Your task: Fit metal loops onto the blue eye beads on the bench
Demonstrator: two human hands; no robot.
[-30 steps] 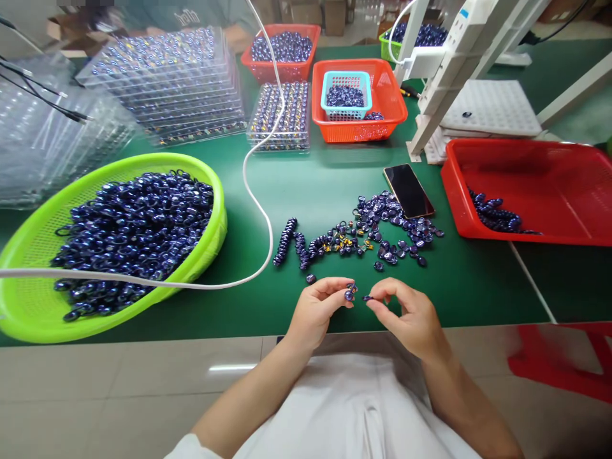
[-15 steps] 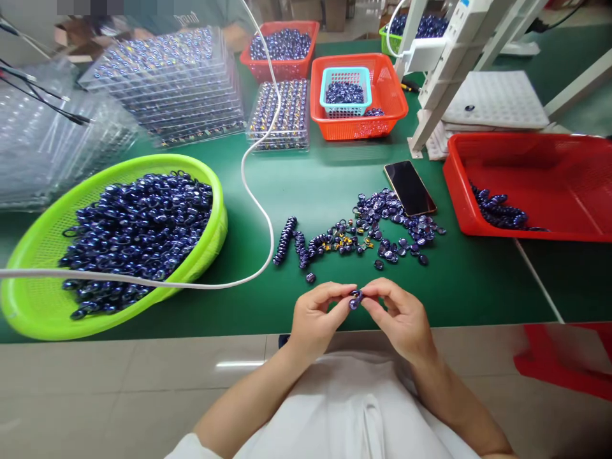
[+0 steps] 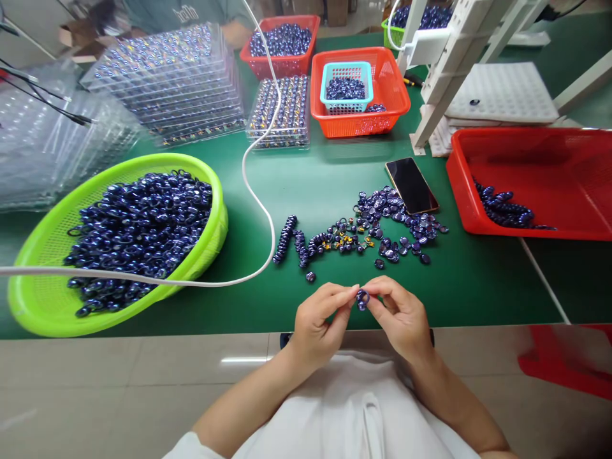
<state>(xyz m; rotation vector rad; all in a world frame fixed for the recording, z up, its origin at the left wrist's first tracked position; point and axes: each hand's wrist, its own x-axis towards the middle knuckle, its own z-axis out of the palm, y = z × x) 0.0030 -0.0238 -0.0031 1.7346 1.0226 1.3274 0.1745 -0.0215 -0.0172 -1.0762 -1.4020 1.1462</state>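
Note:
My left hand and my right hand meet at the table's near edge, both pinching one small dark blue glossy piece between thumb and fingertips. Just beyond them lies a loose pile of the same blue pieces, some with small yellow parts, and two short stacked rows of pieces. A single blue piece lies close to my left hand.
A lime green basket heaped with blue pieces sits left, a white cable crossing it. A phone lies by the pile. A red tray stands right, orange baskets and clear stacked trays behind, with a white frame.
My hands came together from holding separate pieces a little apart; now both pinch one piece between them. The view shifted slightly.

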